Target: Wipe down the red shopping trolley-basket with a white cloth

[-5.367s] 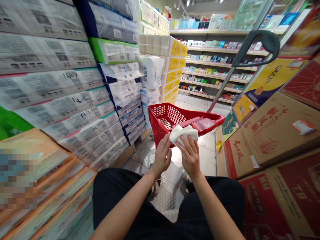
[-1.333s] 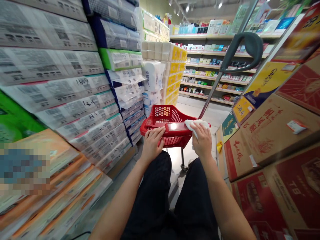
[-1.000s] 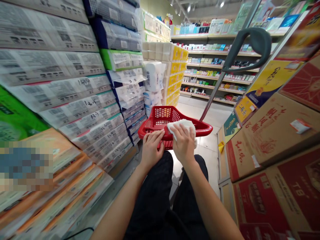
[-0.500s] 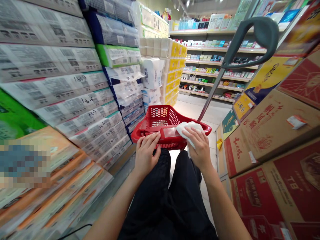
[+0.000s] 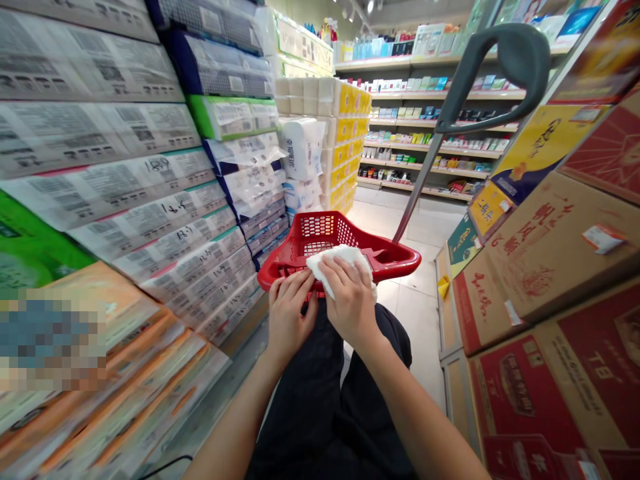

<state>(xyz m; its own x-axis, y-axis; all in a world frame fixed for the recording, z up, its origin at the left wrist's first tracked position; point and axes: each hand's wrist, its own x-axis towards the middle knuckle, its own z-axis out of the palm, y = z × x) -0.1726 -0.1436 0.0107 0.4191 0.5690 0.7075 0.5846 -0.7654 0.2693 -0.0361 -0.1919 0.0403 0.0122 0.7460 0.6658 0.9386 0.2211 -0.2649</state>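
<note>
A red plastic shopping basket (image 5: 400, 261) with a perforated body stands in front of my knees, its near rim toward me. My left hand (image 5: 291, 310) grips that rim at the left, fingertips over the top and thumb below. A folded white cloth (image 5: 320, 267) lies against the middle of the rim. My right hand (image 5: 347, 293) presses it there, fingers bent over it, close beside my left hand. From the basket's right side rises a metal pole with a grey loop handle (image 5: 440, 80).
Stacked tissue packs (image 5: 180, 220) wall the left side, with orange packs (image 5: 115, 360) lower down. Cardboard cartons (image 5: 555, 247) are piled close on the right. Shelves of small boxed goods (image 5: 420, 123) stand beyond the pale tiled floor (image 5: 415, 320).
My right hand has slid the white cloth leftward along the rim, from its right part to the middle. My left hand stays on the rim. The view has shifted slightly.
</note>
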